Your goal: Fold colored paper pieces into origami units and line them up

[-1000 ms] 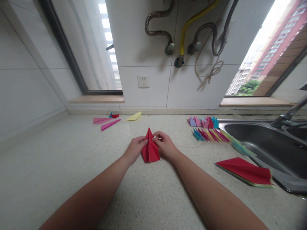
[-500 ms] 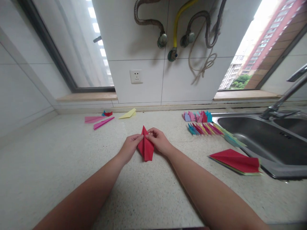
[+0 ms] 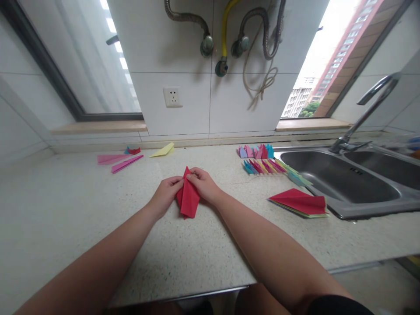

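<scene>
Between my hands is a folded sheet of red paper [image 3: 189, 200], its narrow point facing the wall and its wider end toward me. My left hand [image 3: 166, 192] pinches its left edge near the upper half. My right hand [image 3: 204, 183] grips the upper right side, thumb on top of the paper and fingers behind it. The fingertips beneath the paper are partly hidden. The paper rests on or just over the speckled countertop [image 3: 197, 258]; I cannot tell which.
Pink folded strips [image 3: 127, 163], a small red and blue piece [image 3: 133, 151] and a yellow folded paper [image 3: 163, 150] lie at the back left. On the right are rows of small colourful folded papers [image 3: 264, 166], a red-topped paper stack [image 3: 298, 201] and a steel sink [image 3: 341, 177].
The right flap of the red paper has swung over leftward, covering the middle ridge. My view has shifted a little to the right and down. Both hands still hold the paper.
</scene>
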